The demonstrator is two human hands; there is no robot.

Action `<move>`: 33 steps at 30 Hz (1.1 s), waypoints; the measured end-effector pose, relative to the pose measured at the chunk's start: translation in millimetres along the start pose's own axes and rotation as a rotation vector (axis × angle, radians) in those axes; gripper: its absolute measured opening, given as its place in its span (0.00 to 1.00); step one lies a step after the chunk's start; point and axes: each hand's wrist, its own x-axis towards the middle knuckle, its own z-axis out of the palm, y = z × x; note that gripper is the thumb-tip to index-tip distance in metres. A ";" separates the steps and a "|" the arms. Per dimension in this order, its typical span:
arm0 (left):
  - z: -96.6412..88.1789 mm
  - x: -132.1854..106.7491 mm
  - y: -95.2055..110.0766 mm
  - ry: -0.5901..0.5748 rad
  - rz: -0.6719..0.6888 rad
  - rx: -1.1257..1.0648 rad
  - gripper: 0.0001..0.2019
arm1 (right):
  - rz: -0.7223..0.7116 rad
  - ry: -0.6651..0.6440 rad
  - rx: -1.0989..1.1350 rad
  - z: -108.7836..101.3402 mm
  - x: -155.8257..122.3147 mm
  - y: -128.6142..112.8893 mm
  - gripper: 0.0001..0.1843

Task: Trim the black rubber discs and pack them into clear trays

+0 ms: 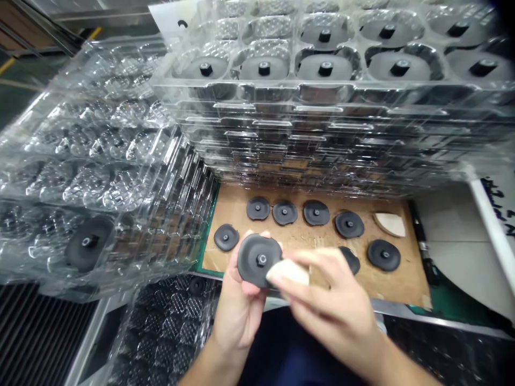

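Observation:
My left hand (pixel 237 305) holds a round black rubber disc (pixel 255 260) with a central metal-tipped stud. My right hand (pixel 325 300) pinches a white pad (pixel 287 272) against the disc's face. Several similar discs, such as one (pixel 349 224) at the right, lie flat on a brown fibre board (pixel 386 287) just beyond my hands. One disc (pixel 350 259) is partly hidden behind my right fingers. A pale wedge-shaped piece (pixel 389 224) rests near the board's far right corner.
Tall stacks of clear blister trays (pixel 322 128) rise behind the board, with black discs seated in the top tray. Another clear tray stack (pixel 92 161) lies at the left, holding a disc (pixel 88 244). A dark tray (pixel 169 321) sits below it, and a white bar (pixel 488 225) runs along the right.

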 end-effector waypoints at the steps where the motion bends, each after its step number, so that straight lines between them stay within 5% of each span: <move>1: -0.6 -0.8 0.4 -0.007 -0.026 0.002 0.28 | -0.014 -0.002 -0.012 -1.7 3.5 5.6 0.12; 11: 2.3 -4.0 2.0 -0.106 -0.190 0.025 0.24 | -0.050 -0.187 0.090 -28.8 9.0 24.4 0.14; 24: 3.4 -3.6 2.9 -0.207 -0.172 0.115 0.28 | -0.136 -0.096 0.089 -30.3 3.6 18.8 0.13; 29: 0.5 -6.4 5.3 -0.165 -0.172 0.141 0.29 | -0.080 -0.141 0.107 -28.8 -5.4 12.1 0.16; 33: 3.8 -10.5 3.5 -0.117 -0.144 0.190 0.33 | -0.054 -0.020 0.036 -24.3 -7.4 3.2 0.14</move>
